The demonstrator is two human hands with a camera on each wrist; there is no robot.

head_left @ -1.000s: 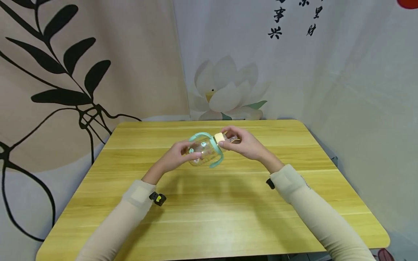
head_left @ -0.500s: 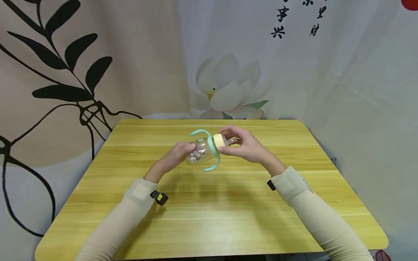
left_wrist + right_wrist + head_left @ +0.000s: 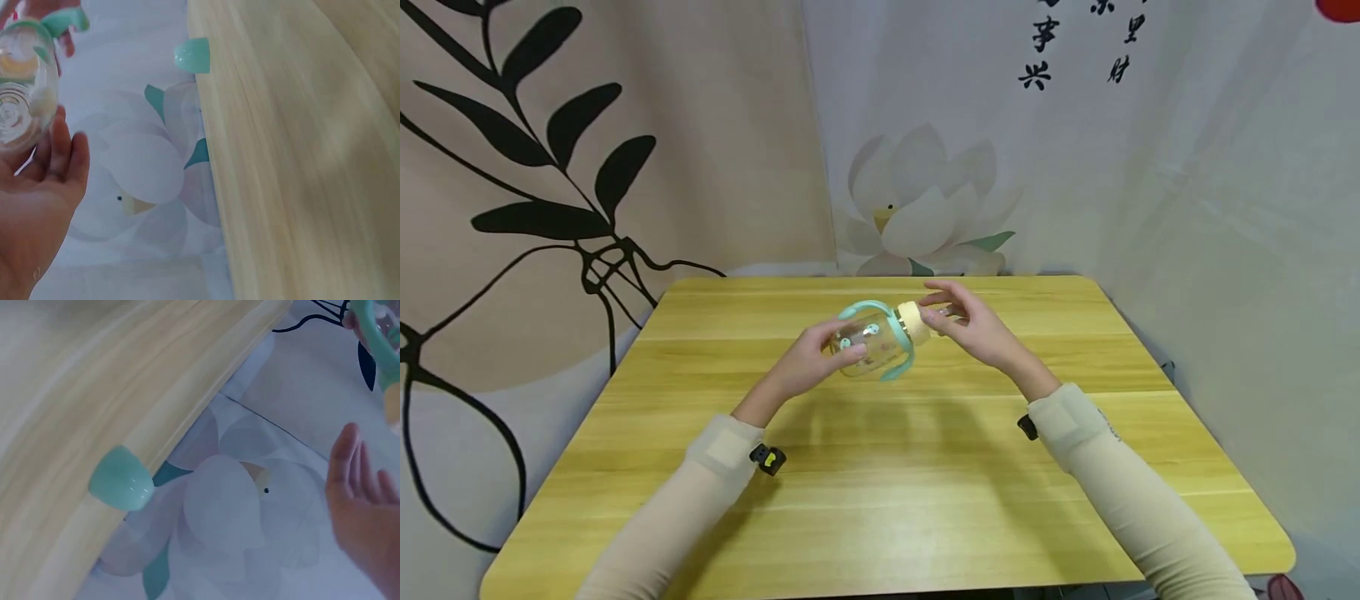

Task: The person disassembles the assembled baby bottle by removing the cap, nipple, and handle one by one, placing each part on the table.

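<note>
A clear, amber-tinted baby bottle (image 3: 874, 343) with small printed figures is held in the air over the table, lying nearly sideways. Its cream collar (image 3: 913, 322) and teat point right, and mint-green handles (image 3: 901, 335) ring its neck. My left hand (image 3: 805, 362) grips the base end, thumb along the near side; the left wrist view shows fingers under the bottle (image 3: 37, 94). Beside the collar and teat, my right hand (image 3: 973, 331) has its fingers loosely extended. In the right wrist view a gap separates this hand (image 3: 365, 515) from the collar (image 3: 392, 405).
A wooden table (image 3: 880, 508) lies beneath both hands. Behind it hangs a printed cloth (image 3: 737, 167) with a lotus and dark leaves. A mint-green rounded piece (image 3: 122, 479) overlaps the table edge in both wrist views.
The bottle was rolled half a second ago and has turned back to about its former pose. My right hand's fingers have come off the collar and opened, shifting slightly right.
</note>
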